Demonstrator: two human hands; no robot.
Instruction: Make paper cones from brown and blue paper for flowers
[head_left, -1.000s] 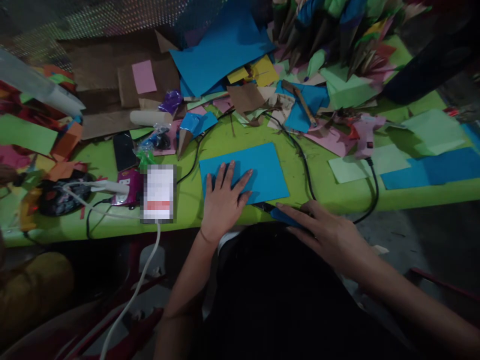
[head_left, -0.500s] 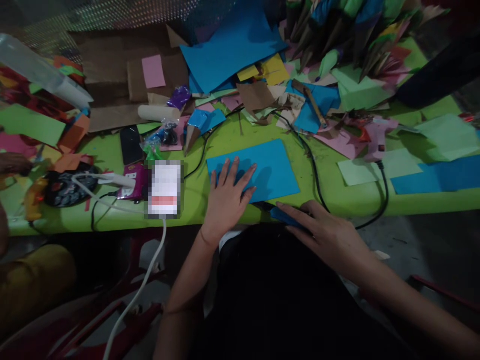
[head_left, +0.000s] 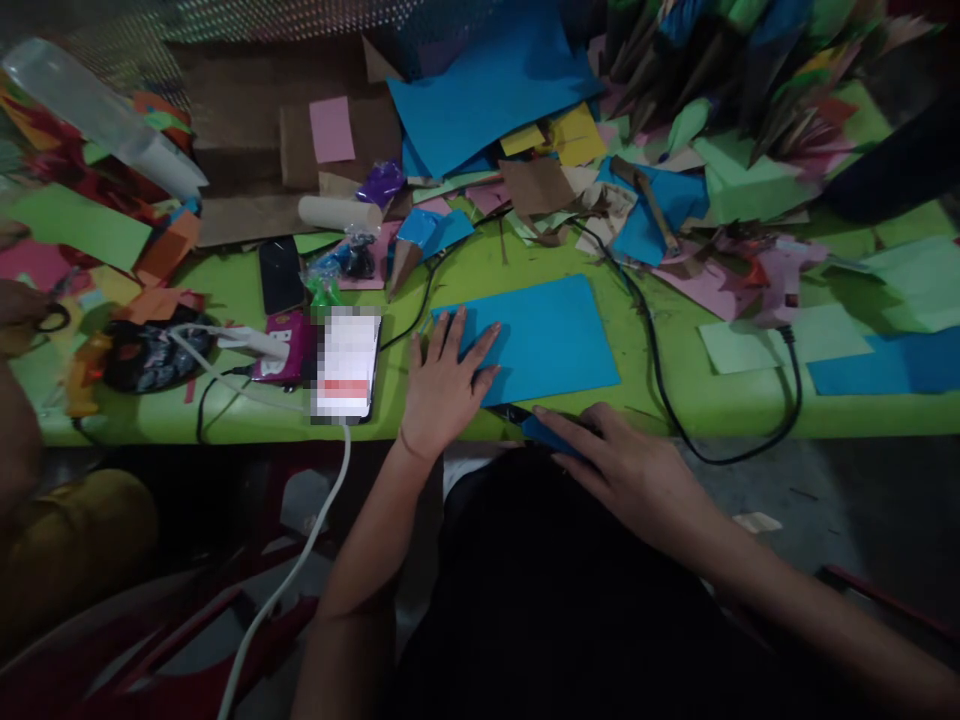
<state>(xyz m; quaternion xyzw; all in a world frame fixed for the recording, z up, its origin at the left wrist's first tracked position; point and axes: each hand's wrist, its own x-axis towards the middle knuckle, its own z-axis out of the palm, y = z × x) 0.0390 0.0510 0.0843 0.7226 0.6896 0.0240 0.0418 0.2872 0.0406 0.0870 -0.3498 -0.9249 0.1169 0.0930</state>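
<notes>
A blue sheet of paper [head_left: 555, 335] lies flat near the front edge of the green table. My left hand [head_left: 450, 375] rests on its left end, fingers spread and pointing away from me. Just off the sheet's near edge, my right hand [head_left: 611, 445] is closed around a blue cutter knife [head_left: 541, 432]. Its dark front end [head_left: 510, 411] points left, by my left wrist. Part of the knife's body is hidden under my fingers.
A lit phone [head_left: 346, 365] on a white cable lies left of my left hand, beside a magenta power socket [head_left: 289, 345]. Right of the sheet are a black cord [head_left: 656, 370] and a pink glue gun [head_left: 784, 275]. Paper scraps crowd the back. Another person's hand [head_left: 22, 315] is far left.
My left hand has slid left across the blue sheet to its left end. My right hand with the cutter knife has also shifted left along the near edge. The view has turned slightly left.
</notes>
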